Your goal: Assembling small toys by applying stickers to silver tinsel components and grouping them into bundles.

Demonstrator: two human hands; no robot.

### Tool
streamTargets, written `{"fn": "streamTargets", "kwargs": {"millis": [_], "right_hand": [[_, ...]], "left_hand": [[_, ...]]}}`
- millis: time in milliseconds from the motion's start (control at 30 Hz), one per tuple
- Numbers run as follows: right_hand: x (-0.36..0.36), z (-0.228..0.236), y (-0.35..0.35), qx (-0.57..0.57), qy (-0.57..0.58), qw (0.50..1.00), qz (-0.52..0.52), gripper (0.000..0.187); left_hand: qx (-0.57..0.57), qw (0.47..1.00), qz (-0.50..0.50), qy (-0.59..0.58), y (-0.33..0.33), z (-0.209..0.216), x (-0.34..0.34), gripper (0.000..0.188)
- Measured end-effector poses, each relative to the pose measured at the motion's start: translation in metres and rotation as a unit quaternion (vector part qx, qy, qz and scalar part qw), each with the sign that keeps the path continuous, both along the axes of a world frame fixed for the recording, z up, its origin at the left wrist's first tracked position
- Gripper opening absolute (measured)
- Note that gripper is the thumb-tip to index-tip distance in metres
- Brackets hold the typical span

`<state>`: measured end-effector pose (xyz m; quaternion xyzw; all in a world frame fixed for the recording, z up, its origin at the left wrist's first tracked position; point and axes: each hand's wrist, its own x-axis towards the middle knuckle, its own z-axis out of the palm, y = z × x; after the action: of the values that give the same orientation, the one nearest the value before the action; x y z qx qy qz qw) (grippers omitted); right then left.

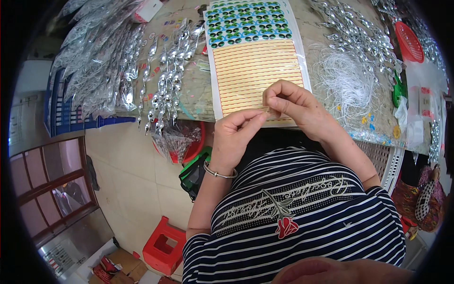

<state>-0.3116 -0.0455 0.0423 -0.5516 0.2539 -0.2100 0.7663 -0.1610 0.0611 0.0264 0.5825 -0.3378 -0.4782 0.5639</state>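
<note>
My left hand (236,130) and my right hand (300,108) meet over the lower edge of a sheet of stickers (255,71). Each one is closed in a pinch, thumb against forefinger. Between the fingertips is something small and thin, perhaps yellowish; its kind is too fine to tell. Rows of narrow yellow strips edged in red cover most of the sheet. At its far end lies a section with green, black and blue oval prints (249,23). Right of the sheet, near my right hand, spreads a loose bundle of white threads (347,80).
Silver twisted ornaments (170,78) hang over the table's front edge at left, beside bagged silver ones (101,61) and a blue crate (61,106). More silver ornaments (352,28), a red basket (409,41) and green scissors (398,90) lie right. A red stool (163,253) stands below.
</note>
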Motion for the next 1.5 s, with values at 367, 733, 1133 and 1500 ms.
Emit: {"fn": "streamTargets", "kwargs": {"millis": [367,733,1133,1500], "right_hand": [[-0.031,0.032,-0.05,0.062,-0.101,0.981,-0.156,0.01],[-0.019,0.02,-0.03,0.097,-0.047,0.988,-0.112,0.009],[-0.034,0.012,-0.056,0.061,-0.041,0.982,-0.174,0.009],[-0.04,0.012,-0.065,-0.015,0.008,0.994,-0.11,0.012]], "left_hand": [[0.045,0.995,-0.066,-0.064,0.008,0.011,0.01,0.015],[0.052,0.992,-0.11,0.031,0.019,-0.011,0.009,0.023],[0.115,0.979,-0.058,-0.158,0.065,-0.026,0.041,0.017],[-0.032,0.841,0.175,-0.51,-0.012,-0.003,0.164,0.021]]}}
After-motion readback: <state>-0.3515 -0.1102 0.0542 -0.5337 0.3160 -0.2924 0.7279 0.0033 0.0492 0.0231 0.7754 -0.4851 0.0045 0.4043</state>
